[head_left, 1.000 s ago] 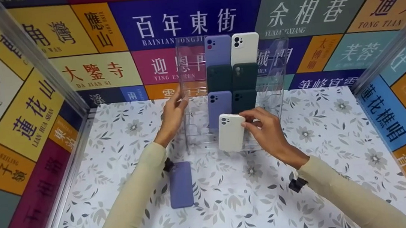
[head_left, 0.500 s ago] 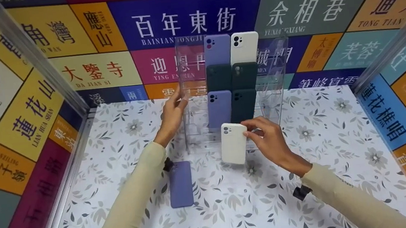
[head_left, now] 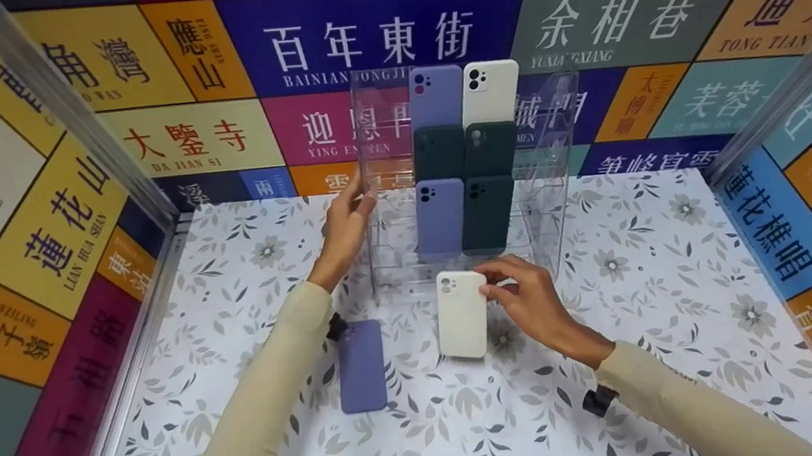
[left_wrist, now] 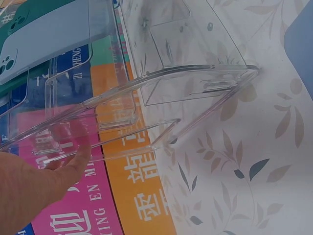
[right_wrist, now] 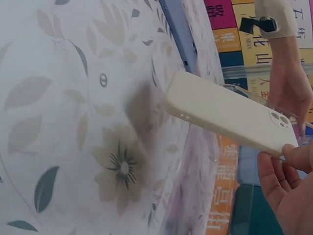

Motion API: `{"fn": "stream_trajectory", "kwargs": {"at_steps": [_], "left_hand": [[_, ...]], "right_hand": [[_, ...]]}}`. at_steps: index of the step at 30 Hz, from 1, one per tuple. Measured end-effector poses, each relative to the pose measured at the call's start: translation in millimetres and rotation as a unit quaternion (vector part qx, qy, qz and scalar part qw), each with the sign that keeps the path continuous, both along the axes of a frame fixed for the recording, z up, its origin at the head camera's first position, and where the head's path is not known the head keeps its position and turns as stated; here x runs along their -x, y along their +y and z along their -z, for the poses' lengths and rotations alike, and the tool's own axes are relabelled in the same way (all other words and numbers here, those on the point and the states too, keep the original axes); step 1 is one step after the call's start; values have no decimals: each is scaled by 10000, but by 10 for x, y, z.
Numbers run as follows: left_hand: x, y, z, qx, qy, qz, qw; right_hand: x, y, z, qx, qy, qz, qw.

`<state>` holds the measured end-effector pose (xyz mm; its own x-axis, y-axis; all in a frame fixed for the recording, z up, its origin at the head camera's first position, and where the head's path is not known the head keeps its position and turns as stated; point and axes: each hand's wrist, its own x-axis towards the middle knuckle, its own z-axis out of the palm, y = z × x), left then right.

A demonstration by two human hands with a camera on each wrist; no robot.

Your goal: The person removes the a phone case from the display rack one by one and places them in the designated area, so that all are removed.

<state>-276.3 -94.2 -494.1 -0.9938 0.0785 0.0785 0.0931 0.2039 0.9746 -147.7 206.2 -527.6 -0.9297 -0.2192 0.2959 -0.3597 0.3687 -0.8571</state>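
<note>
My right hand pinches a white phone case by its upper right corner, between thumb and fingers. The case hangs over the table in front of a clear acrylic display stand, and in the right wrist view its lower end is off the cloth. With my left hand I hold the stand's left side panel. Phone cases stand in pairs on the stand: a purple case beside a white case, two dark green cases below, then a purple case and a dark green case.
Another purple phone case lies flat on the floral tablecloth, near my left forearm. Colourful panels with printed characters rise behind the stand and at both sides. Metal corner posts frame the space.
My right hand has drawn the white phone case down and toward me, away from the stand's lowest row. The lower dark green case is now uncovered. The left hand stays on the stand.
</note>
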Motion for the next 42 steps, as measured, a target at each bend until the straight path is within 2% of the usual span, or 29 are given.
{"fn": "stream_trajectory", "kwargs": {"at_steps": [4,13,27,35,42], "left_hand": [[7,-3,-6,40,-38,-48,10000],[6,-2,-13,169,-46,-134,9998],[13,-2,-9,163,211,-160,9995],[5,13,-2,117,17,-124,9999],[-1,15,-10,135,81,-126,9998]], "right_hand": [[-21,-60,65,12,-318,-20,9995],[-24,-234,205,421,-899,-103,9950],[33,-548,432,384,-1352,-301,9896],[41,-707,636,596,-1569,-437,9848],[75,-792,763,649,-1891,-495,9786]]}}
